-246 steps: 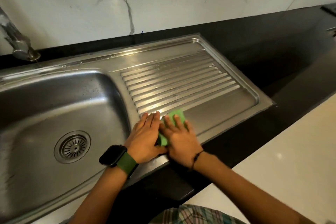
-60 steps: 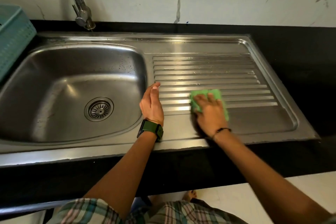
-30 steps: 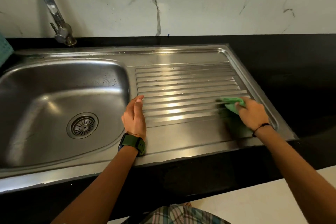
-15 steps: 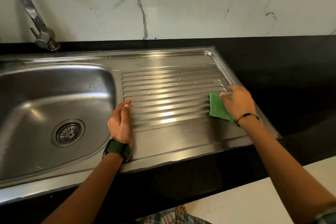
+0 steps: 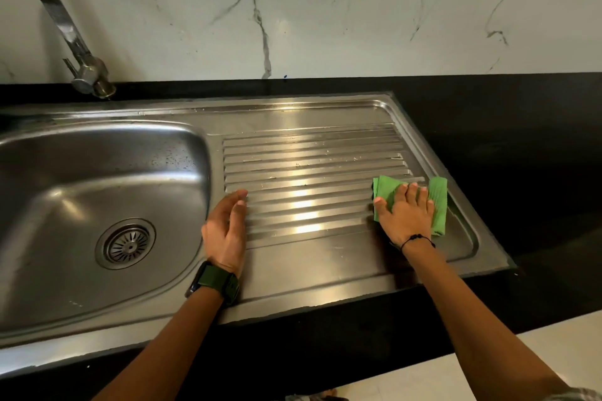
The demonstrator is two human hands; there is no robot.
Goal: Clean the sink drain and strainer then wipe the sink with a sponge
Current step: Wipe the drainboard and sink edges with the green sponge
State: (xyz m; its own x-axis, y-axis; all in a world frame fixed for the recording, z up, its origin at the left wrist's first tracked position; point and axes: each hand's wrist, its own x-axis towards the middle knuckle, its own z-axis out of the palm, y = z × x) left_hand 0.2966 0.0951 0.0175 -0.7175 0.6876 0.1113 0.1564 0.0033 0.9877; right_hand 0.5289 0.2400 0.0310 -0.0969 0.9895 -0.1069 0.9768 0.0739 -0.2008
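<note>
- The right hand (image 5: 405, 216) is pressing straight, slightly spread fingers (image 5: 413, 192) flat on the green sponge (image 5: 436, 205), pinning it to the ribbed draining board (image 5: 309, 172) at its right end.
- The left hand (image 5: 226, 226) is resting edge-on, fingers straight and together, beside the sink (image 5: 182, 153).
- Wiping seems underway; the next stroke probably calls for the far ribs, then the bowl around the strainer (image 5: 125, 243).

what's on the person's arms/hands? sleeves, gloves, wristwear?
No gloves; both forearms are bare as far as the frame shows. Left hand: a dark green watch strap with a black case at the wrist. Right hand: a thin black cord bracelet. Plaid fabric shows at the bottom right edge.
</note>
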